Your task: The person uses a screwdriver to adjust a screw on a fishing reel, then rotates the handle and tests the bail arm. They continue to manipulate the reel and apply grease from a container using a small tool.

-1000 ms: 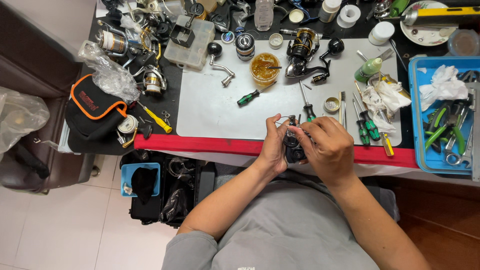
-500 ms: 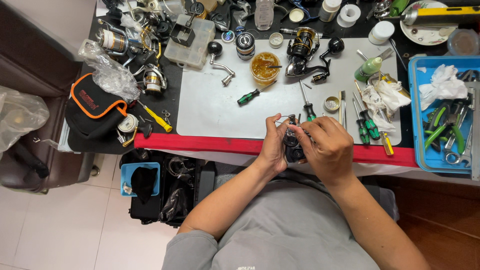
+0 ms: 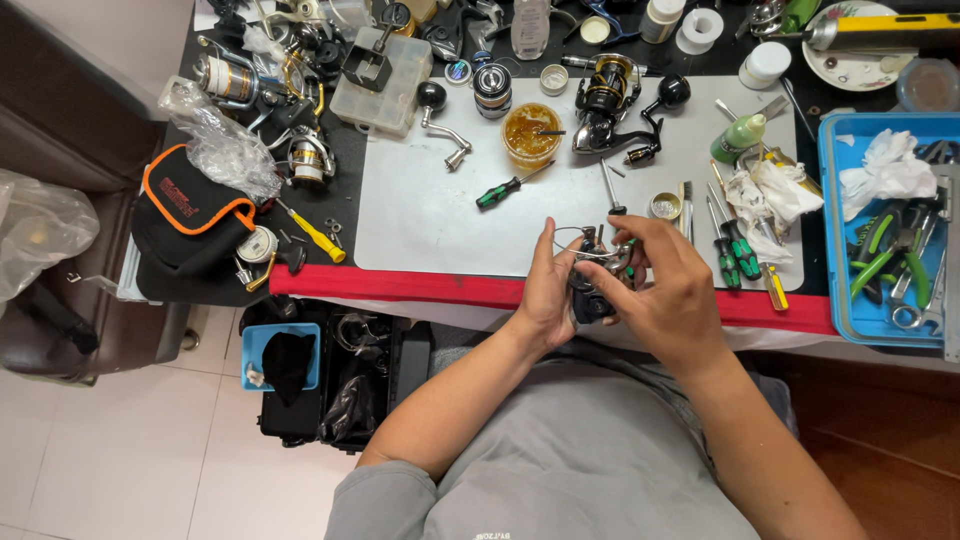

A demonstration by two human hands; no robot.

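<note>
Item: fishing reel (image 3: 592, 290), dark body with a wire bail, held over the near table edge between both hands, just above the red table border (image 3: 400, 285).

Left hand (image 3: 548, 290): cupped against the reel's nine o'clock side, fingers upright and closed around the body.

Right hand (image 3: 672, 290): at the reel's three o'clock, fingertips pinching at its upper part near the bail; what exactly they grip cannot be told.

Reel axis: runs roughly twelve to six o'clock. Both hands touch it, the left carrying more of the body.

Nearby: white work mat (image 3: 430, 200) at twelve o'clock; green-handled screwdriver (image 3: 505, 189) at eleven o'clock, apart; amber grease tub (image 3: 530, 131) beyond; blue tool tray (image 3: 835, 240) at three o'clock.
</note>
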